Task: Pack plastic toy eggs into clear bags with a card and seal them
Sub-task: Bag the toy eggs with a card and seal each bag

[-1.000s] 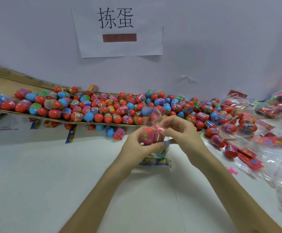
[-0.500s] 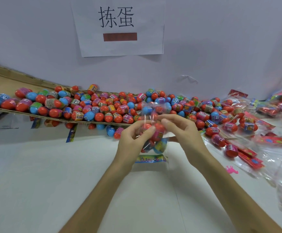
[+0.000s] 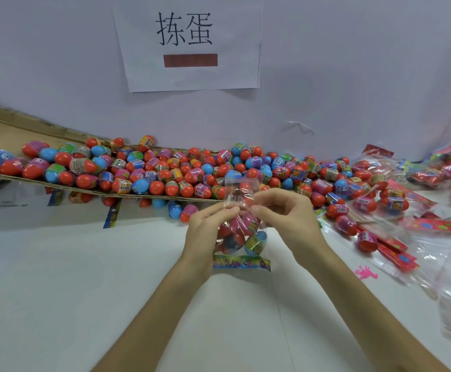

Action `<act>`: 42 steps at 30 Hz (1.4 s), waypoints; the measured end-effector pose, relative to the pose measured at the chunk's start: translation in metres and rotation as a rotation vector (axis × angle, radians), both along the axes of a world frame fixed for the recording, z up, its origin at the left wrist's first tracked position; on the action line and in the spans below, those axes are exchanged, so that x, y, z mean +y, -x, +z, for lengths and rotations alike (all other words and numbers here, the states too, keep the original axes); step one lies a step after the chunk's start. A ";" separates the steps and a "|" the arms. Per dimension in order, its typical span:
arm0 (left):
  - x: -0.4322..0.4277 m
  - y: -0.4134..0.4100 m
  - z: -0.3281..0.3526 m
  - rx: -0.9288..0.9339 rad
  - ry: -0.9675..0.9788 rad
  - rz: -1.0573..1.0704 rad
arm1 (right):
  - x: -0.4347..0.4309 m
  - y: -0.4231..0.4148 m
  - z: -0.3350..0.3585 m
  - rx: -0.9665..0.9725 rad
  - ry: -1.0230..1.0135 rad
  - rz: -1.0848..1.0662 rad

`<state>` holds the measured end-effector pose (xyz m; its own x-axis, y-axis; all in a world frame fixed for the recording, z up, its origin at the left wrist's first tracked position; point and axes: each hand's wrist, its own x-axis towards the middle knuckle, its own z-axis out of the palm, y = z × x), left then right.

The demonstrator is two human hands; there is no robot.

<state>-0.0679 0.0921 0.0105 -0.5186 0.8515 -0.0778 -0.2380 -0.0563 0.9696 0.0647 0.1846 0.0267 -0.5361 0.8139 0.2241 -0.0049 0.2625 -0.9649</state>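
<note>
Clear bag (image 3: 241,229) of toy eggs (image 3: 256,241) being held at centre frame.
Left hand (image 3: 205,232) and right hand (image 3: 290,220) are both pinching its top.

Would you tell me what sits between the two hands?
In the head view, the clear bag of eggs, its top pinched by the left hand and right hand.
</note>
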 end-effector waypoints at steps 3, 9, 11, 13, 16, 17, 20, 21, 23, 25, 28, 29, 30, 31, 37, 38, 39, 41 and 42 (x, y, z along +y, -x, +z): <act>0.001 -0.001 0.001 -0.010 -0.020 0.036 | 0.001 -0.001 0.002 0.091 0.051 -0.073; 0.002 -0.001 0.001 -0.002 -0.083 0.150 | -0.001 0.001 0.003 0.069 0.082 -0.089; 0.001 0.002 0.000 0.000 -0.105 0.190 | -0.002 0.002 0.002 0.071 0.083 -0.076; 0.001 0.005 -0.002 -0.016 -0.114 0.235 | -0.002 0.002 0.002 0.072 0.067 -0.077; 0.001 0.006 0.000 -0.099 -0.152 0.263 | -0.001 0.003 0.000 0.080 0.057 -0.097; 0.001 0.005 0.001 -0.110 -0.165 0.259 | -0.001 0.003 0.000 0.086 0.066 -0.106; 0.001 0.006 0.003 -0.132 -0.185 0.290 | 0.001 0.001 0.004 0.077 0.149 -0.040; 0.001 0.007 0.003 -0.128 -0.185 0.319 | 0.001 0.001 0.004 0.040 0.159 0.013; 0.000 0.009 0.003 -0.126 -0.181 0.366 | 0.000 0.002 0.001 -0.062 0.138 0.110; -0.001 0.011 0.002 -0.149 -0.171 0.387 | -0.003 0.004 -0.003 -0.103 0.119 0.125; -0.001 0.011 0.002 -0.203 -0.135 0.370 | -0.003 0.005 -0.007 -0.076 0.110 0.101; -0.001 0.011 0.003 -0.215 -0.126 0.359 | -0.003 0.005 -0.006 -0.064 0.116 0.105; -0.001 0.012 0.003 -0.225 -0.119 0.354 | -0.002 0.004 -0.006 -0.052 0.126 0.110; -0.001 0.013 0.003 -0.239 -0.119 0.354 | -0.002 0.004 -0.007 -0.041 0.137 0.113; -0.002 0.017 0.002 -0.222 -0.137 0.338 | -0.008 0.009 -0.010 -0.054 0.030 0.051; -0.001 0.016 0.003 -0.222 -0.147 0.341 | -0.008 0.009 -0.010 -0.040 0.021 0.025; -0.001 0.015 0.004 -0.231 -0.161 0.341 | -0.008 0.009 -0.010 -0.027 0.029 0.007; 0.000 0.014 0.005 -0.251 -0.184 0.333 | -0.007 0.009 -0.010 -0.013 0.062 -0.013; 0.001 0.014 0.005 -0.257 -0.189 0.328 | -0.007 0.009 -0.010 -0.004 0.089 -0.017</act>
